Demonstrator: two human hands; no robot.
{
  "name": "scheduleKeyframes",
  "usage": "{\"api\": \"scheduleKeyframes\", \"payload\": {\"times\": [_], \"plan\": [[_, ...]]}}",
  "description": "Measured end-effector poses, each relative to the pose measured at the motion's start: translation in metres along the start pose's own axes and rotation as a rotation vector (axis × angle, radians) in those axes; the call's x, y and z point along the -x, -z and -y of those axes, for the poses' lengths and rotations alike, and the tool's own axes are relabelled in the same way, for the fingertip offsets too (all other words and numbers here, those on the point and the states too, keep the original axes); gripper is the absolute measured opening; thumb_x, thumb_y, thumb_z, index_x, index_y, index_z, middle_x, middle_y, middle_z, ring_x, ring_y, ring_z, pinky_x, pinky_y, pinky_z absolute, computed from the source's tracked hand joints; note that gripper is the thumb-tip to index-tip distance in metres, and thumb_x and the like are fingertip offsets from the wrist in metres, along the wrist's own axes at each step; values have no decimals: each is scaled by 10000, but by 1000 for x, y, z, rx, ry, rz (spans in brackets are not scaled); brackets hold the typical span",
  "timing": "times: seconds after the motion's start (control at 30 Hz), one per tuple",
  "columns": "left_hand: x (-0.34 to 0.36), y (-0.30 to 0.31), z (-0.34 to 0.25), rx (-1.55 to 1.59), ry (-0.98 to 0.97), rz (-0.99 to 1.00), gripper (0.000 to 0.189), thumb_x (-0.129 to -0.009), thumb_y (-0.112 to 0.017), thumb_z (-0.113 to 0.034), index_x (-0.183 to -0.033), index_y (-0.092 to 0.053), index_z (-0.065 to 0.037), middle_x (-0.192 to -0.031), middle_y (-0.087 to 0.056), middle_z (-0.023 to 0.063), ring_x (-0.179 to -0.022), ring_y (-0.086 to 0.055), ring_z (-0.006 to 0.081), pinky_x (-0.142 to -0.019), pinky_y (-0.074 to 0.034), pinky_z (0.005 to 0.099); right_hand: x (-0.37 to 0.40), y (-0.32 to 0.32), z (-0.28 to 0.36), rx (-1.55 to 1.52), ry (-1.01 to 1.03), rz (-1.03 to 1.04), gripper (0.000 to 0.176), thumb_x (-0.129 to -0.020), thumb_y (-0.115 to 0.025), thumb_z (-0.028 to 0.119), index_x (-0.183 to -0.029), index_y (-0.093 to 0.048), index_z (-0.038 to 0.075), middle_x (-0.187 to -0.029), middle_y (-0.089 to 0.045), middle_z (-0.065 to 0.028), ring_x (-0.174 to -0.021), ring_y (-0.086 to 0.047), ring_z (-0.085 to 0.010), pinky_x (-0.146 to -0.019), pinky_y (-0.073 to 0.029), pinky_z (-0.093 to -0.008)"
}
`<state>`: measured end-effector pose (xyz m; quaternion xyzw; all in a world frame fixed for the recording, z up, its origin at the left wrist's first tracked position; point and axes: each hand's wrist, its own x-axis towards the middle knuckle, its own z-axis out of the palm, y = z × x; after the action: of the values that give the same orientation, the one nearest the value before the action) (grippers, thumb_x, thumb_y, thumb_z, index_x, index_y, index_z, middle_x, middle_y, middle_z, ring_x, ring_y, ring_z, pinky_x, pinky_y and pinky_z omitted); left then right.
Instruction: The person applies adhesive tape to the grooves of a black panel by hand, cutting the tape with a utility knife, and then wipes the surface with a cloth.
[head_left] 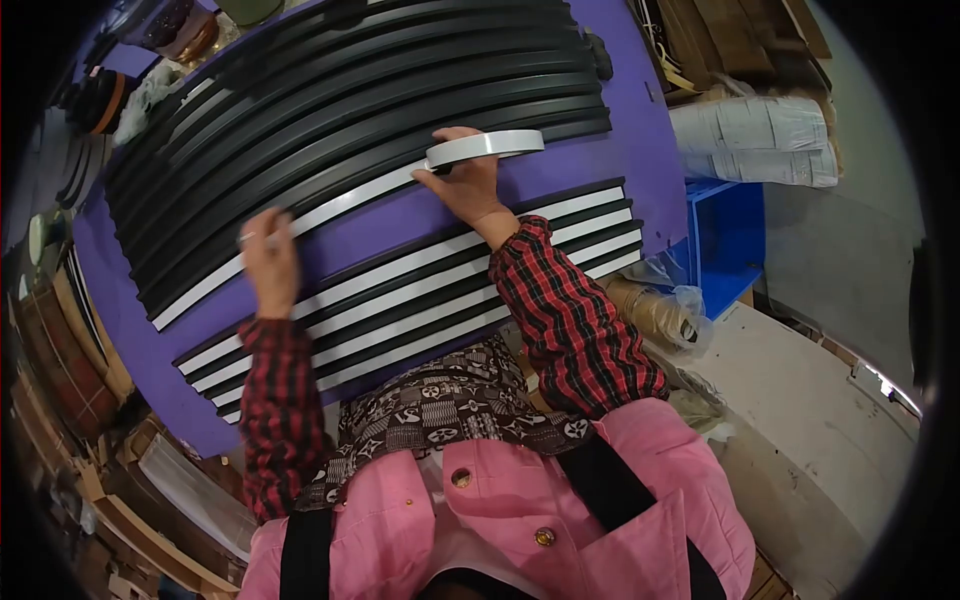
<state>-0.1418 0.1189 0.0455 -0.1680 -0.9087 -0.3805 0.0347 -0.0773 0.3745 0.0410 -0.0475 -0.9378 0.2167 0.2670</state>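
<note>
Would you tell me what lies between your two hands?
White tape laid along a black strip runs from left hand to right hand, in the head view.

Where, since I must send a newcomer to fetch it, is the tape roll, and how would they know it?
Find the purple table covered with long black strips. Near its middle the right hand holds the tape roll at the end of a white band laid along one strip. It is the only white ring; all other white lies flat in lines.
</note>
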Motion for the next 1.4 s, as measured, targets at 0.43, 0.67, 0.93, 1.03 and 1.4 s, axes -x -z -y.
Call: {"api": "scheduleKeyframes", "payload": {"times": [0.43,0.67,0.93,1.03,1.4], "plan": [[5,-113,-97,-450,-362,262,494,-725,-485,41,-1157,-465,-198,-1016,-455,70,-972,-450,258,-860,-336,378,-7,156,-235,-362,-730,-215,263,-681,-677,211,-738,-556,-16,-662,-569,-66,-617,-562,-187,-568,-425,-275],[8,-110,-99,-508,-344,328,535,-747,-477,68,-1189,-445,-232,-1043,-424,60,-974,-442,230,-878,-328,362,5,117,-275,253,-496,-60,428,-645,-646,401,-709,-557,-13,-633,-565,-146,-658,-534,-301,-704,-397,-358],[7,-109,-101,-554,-388,314,557,-737,-493,64,-1205,-424,-230,-1052,-408,81,-972,-435,245,-856,-347,376,-6,113,-266,643,-242,24,453,-618,-653,438,-763,-568,17,-765,-583,-115,-722,-544,-237,-679,-398,-344],[4,-115,-113,-532,-487,225,519,-678,-515,76,-1154,-449,-120,-1005,-434,100,-908,-460,265,-784,-380,371,-45,158,-238,636,-542,413,363,-673,-625,375,-771,-564,31,-722,-569,-113,-739,-545,-247,-626,-426,-364],[-30,-255,-219,-196,-837,288,374,-731,-440,-110,-1095,-458,-25,-1000,-443,54,-925,-443,187,-759,-361,293,-107,60,-276,128,-437,140,432,-739,-584,293,-1023,-468,-11,-890,-557,-225,-825,-537,-361,-737,-425,-423]]}}
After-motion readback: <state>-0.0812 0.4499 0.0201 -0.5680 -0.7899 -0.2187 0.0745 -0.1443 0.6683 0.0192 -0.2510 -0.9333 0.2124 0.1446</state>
